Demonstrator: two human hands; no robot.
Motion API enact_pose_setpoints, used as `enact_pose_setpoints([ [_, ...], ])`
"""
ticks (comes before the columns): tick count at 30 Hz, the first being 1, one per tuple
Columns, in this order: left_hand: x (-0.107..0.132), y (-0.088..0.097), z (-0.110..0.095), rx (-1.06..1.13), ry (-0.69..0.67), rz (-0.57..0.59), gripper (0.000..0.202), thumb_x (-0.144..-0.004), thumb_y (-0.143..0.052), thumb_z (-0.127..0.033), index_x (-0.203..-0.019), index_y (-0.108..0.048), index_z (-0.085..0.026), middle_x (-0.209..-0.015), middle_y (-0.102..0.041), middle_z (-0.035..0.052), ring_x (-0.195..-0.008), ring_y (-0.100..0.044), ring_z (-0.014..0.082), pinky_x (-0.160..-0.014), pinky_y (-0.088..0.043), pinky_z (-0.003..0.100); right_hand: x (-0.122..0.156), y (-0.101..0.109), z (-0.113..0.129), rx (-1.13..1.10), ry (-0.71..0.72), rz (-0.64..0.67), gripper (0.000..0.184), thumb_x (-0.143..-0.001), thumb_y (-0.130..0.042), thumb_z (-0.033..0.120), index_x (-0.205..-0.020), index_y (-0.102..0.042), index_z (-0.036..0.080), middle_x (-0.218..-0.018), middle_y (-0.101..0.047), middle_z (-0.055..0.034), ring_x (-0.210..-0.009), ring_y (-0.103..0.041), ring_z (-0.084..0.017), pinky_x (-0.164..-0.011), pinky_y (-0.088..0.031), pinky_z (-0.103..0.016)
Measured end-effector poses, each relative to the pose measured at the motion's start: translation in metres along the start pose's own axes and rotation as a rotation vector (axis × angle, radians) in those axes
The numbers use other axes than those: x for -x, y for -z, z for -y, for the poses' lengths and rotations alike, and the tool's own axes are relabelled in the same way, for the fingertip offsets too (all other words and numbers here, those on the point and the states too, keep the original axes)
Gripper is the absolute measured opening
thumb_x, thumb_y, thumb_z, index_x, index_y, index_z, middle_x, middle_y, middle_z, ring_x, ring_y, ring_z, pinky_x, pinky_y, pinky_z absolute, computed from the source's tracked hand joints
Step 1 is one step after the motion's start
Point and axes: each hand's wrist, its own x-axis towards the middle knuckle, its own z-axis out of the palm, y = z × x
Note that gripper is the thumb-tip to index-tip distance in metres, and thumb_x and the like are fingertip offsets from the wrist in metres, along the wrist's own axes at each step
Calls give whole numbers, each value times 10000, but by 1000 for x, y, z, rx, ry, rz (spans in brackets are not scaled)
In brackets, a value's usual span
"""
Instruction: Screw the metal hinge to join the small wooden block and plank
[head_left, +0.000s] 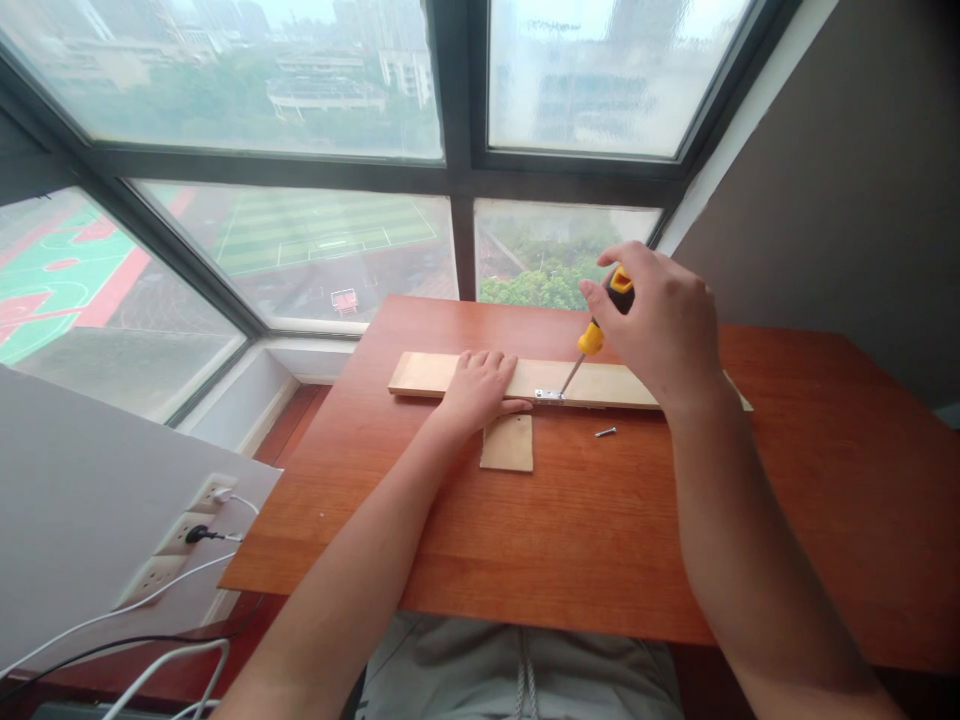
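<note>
A long, pale wooden board (420, 372) lies across the table, and my left hand (480, 388) is clasped over it. The fingers rest on the top and the thumb runs along the near edge, by a small metal hinge (549, 396). My right hand (660, 315) grips a yellow and black screwdriver (591, 338) by the handle, thumb and fingers around it. The screwdriver slants down, with its tip at the hinge's right end. In front of the board lie a thin wooden piece (508, 445), just below my left hand, and a loose screw (605, 432).
The reddish-brown wooden table (555, 550) ends at its near edge by my lap. Large windows with a dark frame (463, 180) stand beyond it. Wall sockets (176, 535) with plugs and cables (135, 605) are at the lower left. A grey wall rises on the right.
</note>
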Motion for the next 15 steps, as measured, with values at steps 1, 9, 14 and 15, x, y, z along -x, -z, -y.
enact_pose_setpoints([
  [1, 0, 0, 0, 1, -1, 1, 671, -860, -537, -697, -1288, -499, -180, -1237, -591, 166, -1188, -513, 329, -1014, -305, 434, 0, -1, 0, -6, 1, -1, 261, -887, -592, 362, -1127, -613, 262, -970, -693, -68, -853, -624, -276, -749, -479, -423],
  [9, 0, 0, 0, -11, -11, -12, 628, -899, -478, -680, -1266, -510, -171, -1215, -597, 164, -1173, -524, 317, -993, -322, 418, -1, -3, 1, -103, 66, -4, 343, -866, -515, 198, -1198, -587, 245, -1076, -681, -86, -886, -626, -251, -779, -499, -408],
  [14, 0, 0, -1, -16, -2, -7, 622, -900, -474, -681, -1265, -509, -178, -1226, -597, 163, -1174, -524, 318, -1000, -318, 424, -2, -4, -1, -61, 34, -32, 284, -874, -600, 345, -1141, -621, 250, -966, -689, -73, -902, -625, -285, -796, -493, -442],
  [15, 0, 0, -1, -15, -1, -6, 619, -899, -478, -679, -1266, -508, -181, -1227, -596, 163, -1172, -525, 318, -999, -317, 425, -2, -4, -1, -65, 29, -32, 290, -868, -609, 341, -1143, -623, 251, -971, -689, -72, -882, -629, -279, -796, -494, -442],
])
